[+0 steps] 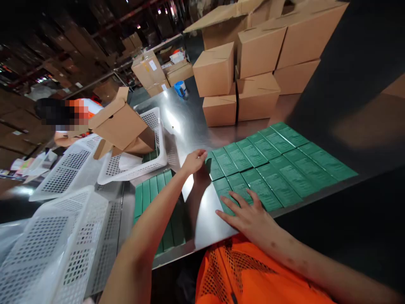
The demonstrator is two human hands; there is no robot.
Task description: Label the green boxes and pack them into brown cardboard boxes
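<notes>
Both hands are laid on the green boxes [278, 164], set in two rows running right and away. L hand [194, 161] is curled at the far row's near end box; R hand [248, 213] is spread flat, gripping nothing, on the near row's end box.

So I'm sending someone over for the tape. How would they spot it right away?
Start at the steel table and look to its far end, left of the stacked cardboard boxes. The tape roll sits alone there on the bare metal. It is the only blue thing among brown cartons.
</notes>
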